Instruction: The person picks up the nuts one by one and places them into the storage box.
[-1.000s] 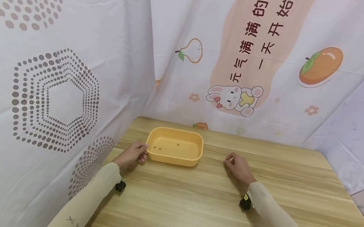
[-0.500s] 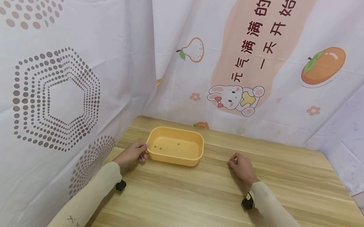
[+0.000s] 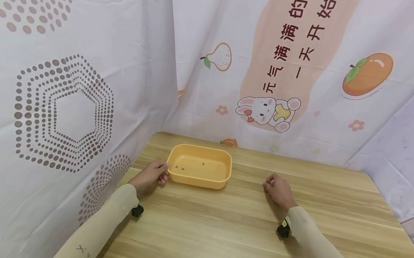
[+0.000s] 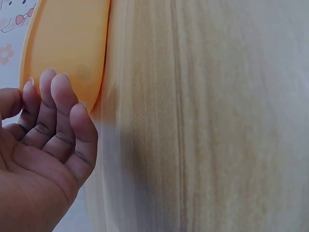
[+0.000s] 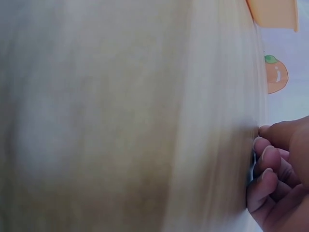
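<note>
A yellow-orange plastic basin [image 3: 198,182] stands on the wooden table, with small dark spots on its floor, too small to identify. My left hand [image 3: 152,173] is at its near left corner. In the left wrist view, this left hand [image 4: 48,140] pinches the basin's rim between thumb and index finger, the other fingers bent beside the wall. My right hand [image 3: 279,191] is low over the table, right of and apart from the basin. In the right wrist view, the right hand [image 5: 285,179] has curled fingers and thumb meeting index fingertip; whether something small lies between is hidden.
The wood-grain table [image 3: 202,239] extends in front of and to the right of the basin. A patterned white curtain [image 3: 136,74] hangs along the left edge, and a printed fruit-and-rabbit curtain [image 3: 202,103] hangs behind the table.
My right hand has slid a short way to the right, away from the basin. The left hand and the basin have stayed in place.
</note>
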`<state>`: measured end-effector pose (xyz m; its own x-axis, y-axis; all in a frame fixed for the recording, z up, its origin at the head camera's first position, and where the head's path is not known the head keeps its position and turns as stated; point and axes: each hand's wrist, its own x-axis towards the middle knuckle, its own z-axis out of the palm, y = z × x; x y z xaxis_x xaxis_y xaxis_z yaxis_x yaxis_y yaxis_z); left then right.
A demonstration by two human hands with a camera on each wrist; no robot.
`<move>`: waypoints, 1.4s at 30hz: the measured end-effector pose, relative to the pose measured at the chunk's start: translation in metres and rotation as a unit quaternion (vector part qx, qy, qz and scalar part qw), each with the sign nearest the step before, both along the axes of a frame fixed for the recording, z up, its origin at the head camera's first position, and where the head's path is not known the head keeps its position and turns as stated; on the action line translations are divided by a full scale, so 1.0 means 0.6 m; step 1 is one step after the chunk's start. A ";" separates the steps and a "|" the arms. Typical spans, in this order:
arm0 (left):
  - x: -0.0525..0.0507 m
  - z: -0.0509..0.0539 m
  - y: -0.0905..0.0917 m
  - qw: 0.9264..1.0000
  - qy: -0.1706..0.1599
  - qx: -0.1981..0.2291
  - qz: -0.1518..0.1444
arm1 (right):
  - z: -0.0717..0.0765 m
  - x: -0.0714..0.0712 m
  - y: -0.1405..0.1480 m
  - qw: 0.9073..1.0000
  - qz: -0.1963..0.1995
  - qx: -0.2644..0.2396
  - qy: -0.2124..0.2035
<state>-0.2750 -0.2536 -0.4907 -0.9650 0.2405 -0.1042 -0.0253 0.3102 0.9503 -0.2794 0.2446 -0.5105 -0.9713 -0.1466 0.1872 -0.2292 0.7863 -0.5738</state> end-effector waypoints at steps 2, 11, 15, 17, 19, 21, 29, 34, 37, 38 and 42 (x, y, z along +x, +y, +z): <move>0.001 0.000 0.000 1.000 0.000 -0.001 0.000 | 0.003 0.002 0.000 1.000 0.000 0.000 -0.001; 0.003 0.003 0.002 1.000 -0.002 -0.003 0.002 | 0.008 0.001 0.003 1.000 0.005 0.004 -0.009; 0.002 0.003 0.002 1.000 -0.002 -0.009 0.004 | 0.006 -0.003 0.007 1.000 0.004 -0.002 -0.027; 0.001 0.003 0.002 1.000 0.000 -0.012 0.003 | 0.005 -0.005 0.008 0.999 0.003 -0.004 -0.034; 0.002 0.003 0.001 1.000 0.001 -0.014 0.002 | 0.005 -0.007 0.010 0.999 0.003 -0.002 -0.039; 0.002 0.004 0.001 1.000 0.001 -0.013 0.003 | 0.004 -0.008 0.011 0.999 0.001 0.000 -0.037; 0.002 0.001 0.003 1.000 -0.004 -0.012 0.007 | 0.002 -0.008 0.013 0.999 -0.004 0.017 -0.039; 0.003 0.000 0.002 1.000 -0.010 -0.009 0.007 | 0.005 -0.002 0.013 0.998 0.000 0.010 -0.065; 0.003 -0.002 0.001 1.000 -0.009 -0.007 0.005 | 0.008 0.001 0.012 0.997 0.004 0.006 -0.076; 0.002 -0.002 0.001 1.000 -0.007 -0.008 0.004 | 0.009 0.001 0.011 0.997 0.005 0.005 -0.077; 0.000 -0.003 0.000 1.000 0.002 -0.010 -0.001 | 0.013 0.004 0.012 0.997 0.015 0.005 -0.070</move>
